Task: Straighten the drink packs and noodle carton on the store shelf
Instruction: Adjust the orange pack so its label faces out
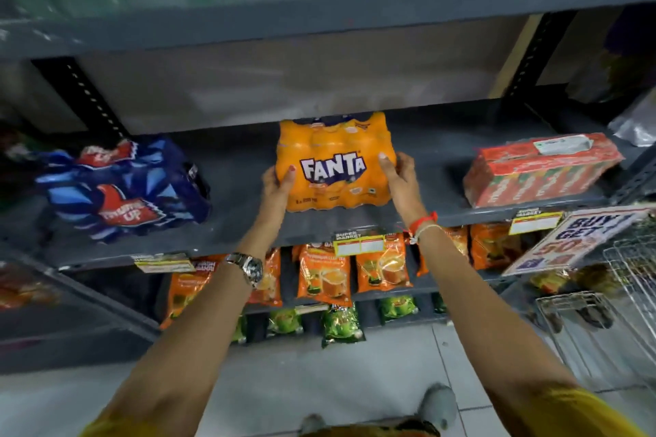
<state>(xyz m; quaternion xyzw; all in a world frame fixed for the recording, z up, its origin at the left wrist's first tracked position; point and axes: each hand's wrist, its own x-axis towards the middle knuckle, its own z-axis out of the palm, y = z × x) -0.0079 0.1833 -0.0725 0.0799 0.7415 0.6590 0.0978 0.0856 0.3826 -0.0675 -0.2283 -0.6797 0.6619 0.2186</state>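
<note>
At the front edge of the grey metal shelf (pixel 248 223), midway along it, both hands clasp the orange shrink-wrapped Fanta bottle pack (pixel 335 161). The left hand (pixel 278 184) is closed around the pack's lower left corner, thumb on its face; the right hand (pixel 399 176) grips its right side, fingers spread along the wrap. The pack stands tilted, label facing outward. Toward the shelf's left end lies the blue shrink-wrapped Thums Up bottle pack (pixel 124 188), skewed. Near the right end rests the red rectangular noodle carton (pixel 539 170), angled to the edge.
</note>
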